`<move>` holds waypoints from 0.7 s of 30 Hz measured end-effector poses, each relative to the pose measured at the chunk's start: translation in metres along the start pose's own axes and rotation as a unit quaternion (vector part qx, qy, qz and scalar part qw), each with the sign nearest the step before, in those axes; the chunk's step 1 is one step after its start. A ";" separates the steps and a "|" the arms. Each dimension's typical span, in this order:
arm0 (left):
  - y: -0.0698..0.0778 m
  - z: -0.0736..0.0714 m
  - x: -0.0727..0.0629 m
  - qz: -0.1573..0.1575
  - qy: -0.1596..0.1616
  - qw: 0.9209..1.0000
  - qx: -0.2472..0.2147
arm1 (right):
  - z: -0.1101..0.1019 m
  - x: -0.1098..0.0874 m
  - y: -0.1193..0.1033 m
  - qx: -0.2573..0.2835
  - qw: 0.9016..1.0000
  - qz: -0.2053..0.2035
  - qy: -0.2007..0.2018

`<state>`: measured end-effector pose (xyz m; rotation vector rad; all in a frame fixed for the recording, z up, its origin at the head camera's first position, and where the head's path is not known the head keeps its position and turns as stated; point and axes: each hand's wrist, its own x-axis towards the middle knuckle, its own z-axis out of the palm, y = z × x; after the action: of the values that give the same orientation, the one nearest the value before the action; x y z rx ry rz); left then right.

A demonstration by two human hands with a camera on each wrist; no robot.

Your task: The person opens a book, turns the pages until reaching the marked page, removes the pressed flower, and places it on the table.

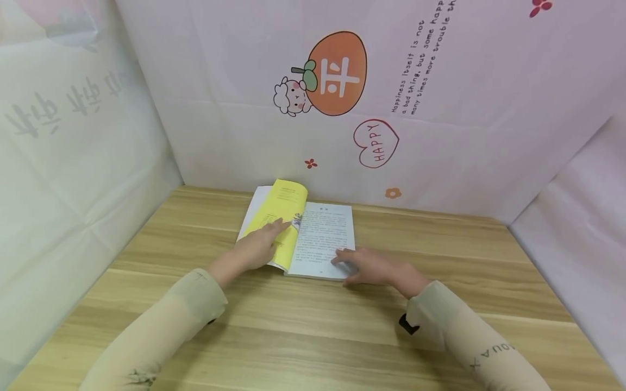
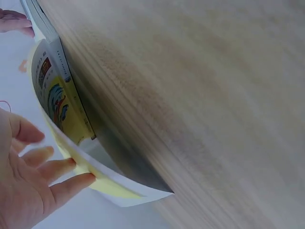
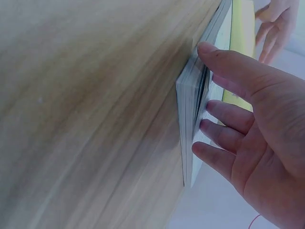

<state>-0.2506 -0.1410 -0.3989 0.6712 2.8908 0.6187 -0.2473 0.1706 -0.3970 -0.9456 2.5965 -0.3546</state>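
Note:
A thick book (image 1: 325,228) lies spread on the wooden table, its right side showing a page of printed text. On its left side is a yellow leaf (image 1: 288,195), which bows up from the table in the left wrist view. My left hand (image 1: 259,244) presses against this leaf with extended fingers (image 2: 71,186). At the lower right corner of the text page is my right hand (image 1: 367,266). Its thumb sits at the book's bottom edge, while the other fingers (image 3: 221,133) lie loosely over the page by the side edge.
Behind the book rises a printed cloth backdrop (image 1: 235,136) with cartoon drawings and lettering. Pale cloth walls, a left one (image 1: 98,163) and a right one (image 1: 587,217), flank the wooden table (image 1: 313,336). Bare wood stretches in front of the book, between the two sleeves.

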 end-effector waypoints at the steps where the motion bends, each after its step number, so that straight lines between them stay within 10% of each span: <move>1: 0.000 0.000 -0.001 -0.001 0.002 1.000 0.000 | -0.001 0.000 0.000 0.001 1.000 0.001 -0.001; 21: 0.005 0.003 -0.003 -0.050 -0.129 0.990 0.035 | -0.020 -0.006 0.007 -0.036 0.999 -0.001 -0.026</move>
<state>-0.2452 -0.1372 -0.3992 0.5634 2.6936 0.3881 -0.2549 0.1820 -0.3800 -0.9687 2.5757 -0.2348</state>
